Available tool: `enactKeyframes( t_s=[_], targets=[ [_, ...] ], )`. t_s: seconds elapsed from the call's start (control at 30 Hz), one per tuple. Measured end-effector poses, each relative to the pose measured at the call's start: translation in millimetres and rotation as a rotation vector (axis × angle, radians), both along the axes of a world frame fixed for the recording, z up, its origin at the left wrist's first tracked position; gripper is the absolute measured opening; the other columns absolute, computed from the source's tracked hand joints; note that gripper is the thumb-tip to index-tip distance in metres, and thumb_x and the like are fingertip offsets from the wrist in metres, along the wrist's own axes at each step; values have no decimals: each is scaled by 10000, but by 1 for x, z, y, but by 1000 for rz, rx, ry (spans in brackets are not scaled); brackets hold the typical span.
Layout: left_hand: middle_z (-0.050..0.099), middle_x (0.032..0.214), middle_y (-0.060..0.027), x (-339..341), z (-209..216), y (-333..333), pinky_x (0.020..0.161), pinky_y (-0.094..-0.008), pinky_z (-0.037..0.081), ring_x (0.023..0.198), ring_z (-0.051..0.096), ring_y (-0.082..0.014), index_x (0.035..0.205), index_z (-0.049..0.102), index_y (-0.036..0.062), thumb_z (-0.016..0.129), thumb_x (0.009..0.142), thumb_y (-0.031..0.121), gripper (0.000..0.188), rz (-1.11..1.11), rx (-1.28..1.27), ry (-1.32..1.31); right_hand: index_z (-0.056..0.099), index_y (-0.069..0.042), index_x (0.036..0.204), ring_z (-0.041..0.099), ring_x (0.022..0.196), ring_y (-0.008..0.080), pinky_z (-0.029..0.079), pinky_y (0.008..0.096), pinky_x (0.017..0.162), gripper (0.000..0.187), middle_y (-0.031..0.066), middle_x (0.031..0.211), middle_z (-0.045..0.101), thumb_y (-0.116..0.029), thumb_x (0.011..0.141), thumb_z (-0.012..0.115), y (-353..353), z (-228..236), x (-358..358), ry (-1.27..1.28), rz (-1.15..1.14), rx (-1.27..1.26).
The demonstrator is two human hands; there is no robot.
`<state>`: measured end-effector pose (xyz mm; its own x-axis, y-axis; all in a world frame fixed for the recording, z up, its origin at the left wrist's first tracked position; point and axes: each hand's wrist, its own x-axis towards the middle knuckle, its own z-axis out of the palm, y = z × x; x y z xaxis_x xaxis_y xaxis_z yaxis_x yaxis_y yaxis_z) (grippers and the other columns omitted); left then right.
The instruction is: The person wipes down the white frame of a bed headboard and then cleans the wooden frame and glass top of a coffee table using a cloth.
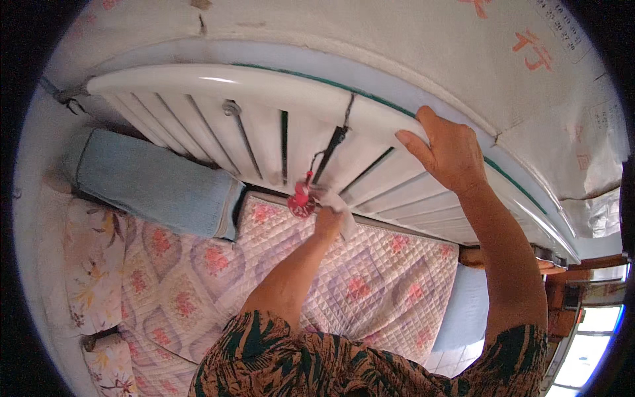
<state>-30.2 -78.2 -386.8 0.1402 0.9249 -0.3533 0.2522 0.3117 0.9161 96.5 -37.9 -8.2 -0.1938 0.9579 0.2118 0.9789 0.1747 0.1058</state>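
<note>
My left hand [329, 220] is closed on a pale cloth [345, 218] and holds it against the lower slats of a white slatted headboard [284, 88]. Right beside that hand hangs a red round ornament [301, 204] on a dark cord looped over the headboard. The hand's fingertips are partly covered by the cloth and slightly blurred. Farther up and to the right, my right hand [455, 151] grips the curved top rail, its thumb on the near side and its fingers reaching over the top.
Below the headboard lies a pink and white quilted floral bedspread [357, 288]. A blue cloth-covered cushion [155, 178] rests against the slats at the left, near a floral pillow [96, 261]. Behind the rail rises a paper-covered wall [423, 46]. A bright window [585, 351] is at the lower right.
</note>
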Motion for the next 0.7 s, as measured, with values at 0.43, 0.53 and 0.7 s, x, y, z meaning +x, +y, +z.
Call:
enactKeyframes(
  t_s=[0.43,0.53,0.7],
  targets=[
    [585,1037,-66,-277,181,-8,820,-309,470,944,557,-168,1153,525,-1,629,829,56,345,587,336,-334,530,-38,921,651,666,332,502,430,597,490,163,712,642,-527,899,502,-3,12,-9,-14,7,-36],
    [580,1044,-111,-292,262,46,818,-317,474,971,575,-211,1136,542,-27,628,799,-2,348,541,856,-15,525,-33,917,647,684,354,502,443,611,495,179,718,640,-527,900,495,-3,16,-12,-24,22,-19],
    [553,1052,-133,-244,346,104,833,-401,472,979,550,-330,1206,584,127,652,676,-13,553,140,1308,618,524,-29,921,634,693,386,498,459,622,495,191,722,636,-523,901,492,-3,8,-6,2,39,-11]
  ],
)
